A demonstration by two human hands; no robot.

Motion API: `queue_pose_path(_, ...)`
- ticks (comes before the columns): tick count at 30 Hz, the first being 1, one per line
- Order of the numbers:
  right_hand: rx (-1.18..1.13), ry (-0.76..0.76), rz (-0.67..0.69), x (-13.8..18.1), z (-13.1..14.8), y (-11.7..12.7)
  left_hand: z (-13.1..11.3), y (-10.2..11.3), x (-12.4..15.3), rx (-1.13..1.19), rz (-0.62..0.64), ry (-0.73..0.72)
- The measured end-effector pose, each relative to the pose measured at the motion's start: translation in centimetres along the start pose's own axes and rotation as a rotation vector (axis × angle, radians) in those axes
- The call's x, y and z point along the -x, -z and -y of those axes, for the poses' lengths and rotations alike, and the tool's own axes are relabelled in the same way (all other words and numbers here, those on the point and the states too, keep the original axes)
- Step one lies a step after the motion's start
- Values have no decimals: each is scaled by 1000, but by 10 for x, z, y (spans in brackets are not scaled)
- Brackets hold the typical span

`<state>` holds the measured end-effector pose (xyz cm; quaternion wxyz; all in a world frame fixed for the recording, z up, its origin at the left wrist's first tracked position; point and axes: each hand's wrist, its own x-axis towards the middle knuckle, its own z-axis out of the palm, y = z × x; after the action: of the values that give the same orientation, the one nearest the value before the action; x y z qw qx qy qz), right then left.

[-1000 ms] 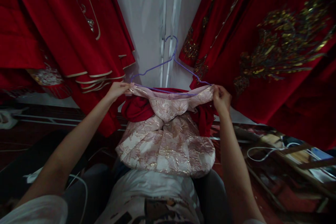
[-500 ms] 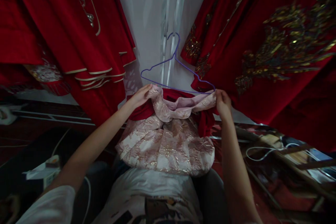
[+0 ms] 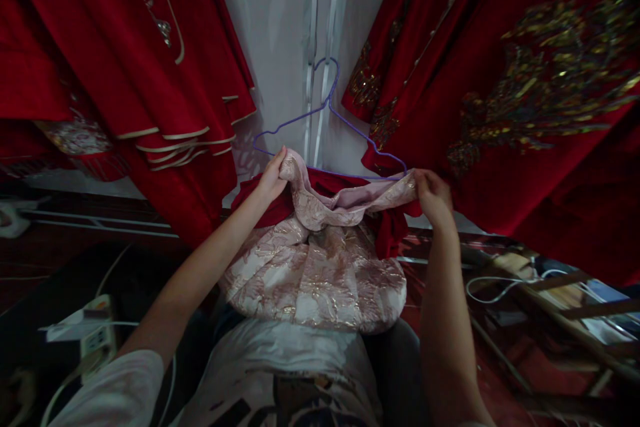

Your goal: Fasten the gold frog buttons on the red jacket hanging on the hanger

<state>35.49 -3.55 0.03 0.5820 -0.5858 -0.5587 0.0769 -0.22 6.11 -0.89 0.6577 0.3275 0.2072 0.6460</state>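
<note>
A pink and gold brocade skirt [image 3: 320, 280] lies bunched over my lap, its waistband raised and spread between both hands. My left hand [image 3: 274, 177] pinches the waistband's left end, close to the lower left corner of a purple wire hanger [image 3: 327, 105]. At the right end, my right hand [image 3: 434, 195] grips the waistband beside the hanger's right corner. That right corner meets the band's inner edge; whether it is hooked inside cannot be made out. Red cloth [image 3: 395, 230] shows behind and beneath the waistband.
Red garments with pale trim [image 3: 165, 80] hang on the left, and red garments with gold sequins [image 3: 540, 80] on the right. A power strip [image 3: 97, 340] with cables lies at lower left. A wooden frame [image 3: 545, 313] with a white cable stands at right.
My left hand has lifted the waistband's left end slightly upward and left. My right hand has shifted a little to the right, so the band is stretched wider. The hanger has moved slightly left.
</note>
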Motion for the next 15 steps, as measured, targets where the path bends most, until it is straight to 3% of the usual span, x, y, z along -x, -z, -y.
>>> queue_pose_path(7, -36, -180, 323, 5, 5, 37, 0, -2, 4, -48, -16, 4)
queue_pose_path(15, -166, -69, 125, 6, 28, 11, 1, -1, 6, -104, -9, -62)
